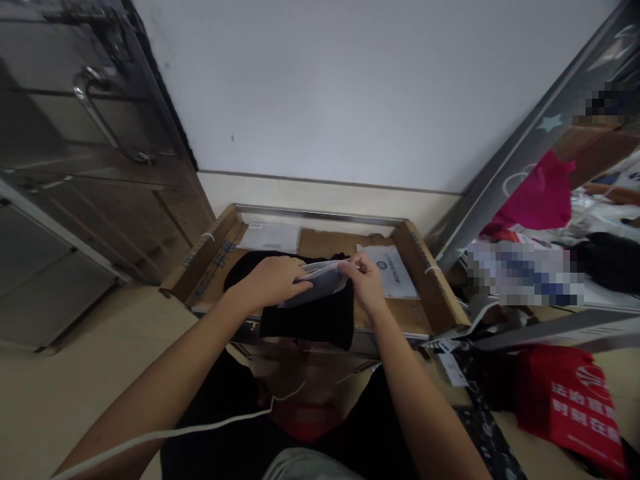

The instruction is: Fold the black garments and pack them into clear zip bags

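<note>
Both hands hold a clear plastic bag (320,279) with something dark inside, above a flattened cardboard work surface (415,313). My left hand (273,280) pinches the bag's left side. My right hand (365,283) grips its right edge. Under the bag a black garment (310,320) lies on the cardboard and hangs over its near edge.
Two white printed sheets (393,270) (270,237) lie on the cardboard. A metal cabinet with a handle (95,113) stands left. At right are a metal frame (525,147), a pink bag (540,193), a red bag (575,400) and scattered tags (450,363). A white cable (200,427) crosses my lap.
</note>
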A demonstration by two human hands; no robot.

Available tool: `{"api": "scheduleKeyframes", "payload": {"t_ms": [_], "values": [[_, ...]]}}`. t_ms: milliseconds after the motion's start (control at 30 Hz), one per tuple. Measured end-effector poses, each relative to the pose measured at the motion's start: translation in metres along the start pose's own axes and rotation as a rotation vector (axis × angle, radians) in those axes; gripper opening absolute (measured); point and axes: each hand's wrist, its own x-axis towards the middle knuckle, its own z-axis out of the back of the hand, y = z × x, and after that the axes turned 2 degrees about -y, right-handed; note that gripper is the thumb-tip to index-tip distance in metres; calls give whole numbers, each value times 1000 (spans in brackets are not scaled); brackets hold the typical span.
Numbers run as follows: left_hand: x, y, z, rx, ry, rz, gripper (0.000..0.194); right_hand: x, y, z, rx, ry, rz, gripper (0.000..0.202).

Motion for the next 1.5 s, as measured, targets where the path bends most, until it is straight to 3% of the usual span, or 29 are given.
{"api": "scheduleKeyframes", "payload": {"t_ms": [133, 300, 367, 467, 533, 667, 733, 800, 900, 933, 1000, 1067, 1133, 1267, 1500], "values": [[-1, 7, 1, 89, 38, -51, 24, 1, -6, -2, 26, -55, 55, 36], [-3, 17, -3, -144, -248, -11, 17, 5, -10, 1, 57, -186, 88, 40], [-3, 22, -13, -301, -389, 85, 15, 8, -10, 1, 71, -195, 94, 39], [-3, 33, -35, -566, -556, 252, 46, 11, -10, -2, 115, -237, 100, 39], [-3, 41, -52, -741, -605, 320, 57, 12, -12, -4, 138, -274, 100, 39], [-3, 52, -76, -1062, -710, 377, 44, 14, -19, -4, 102, -292, 83, 39], [-4, 53, -82, -1115, -787, 378, 41, 14, -19, -1, 23, -286, 97, 35], [-5, 50, -85, -1074, -855, 355, 36, 13, -11, 2, -111, -302, 189, 26], [-8, 44, -88, -944, -913, 332, 28, 4, 17, 0, -448, -323, 485, 14], [-9, 41, -88, -902, -924, 332, 27, -2, 28, -4, -572, -285, 588, 18], [-13, 34, -88, -831, -938, 332, 25, -13, 50, -18, -726, -66, 714, 19], [-16, 26, -87, -778, -950, 301, 22, -23, 65, -36, -822, 156, 743, 19], [-19, 19, -86, -727, -961, 231, 16, -29, 72, -53, -898, 295, 736, 19], [-24, 10, -83, -612, -957, 135, 8, -28, 71, -71, -1006, 411, 722, 20], [-30, 13, -78, -507, -918, 167, 10, -25, 73, -71, -1081, 449, 756, 22]]}}
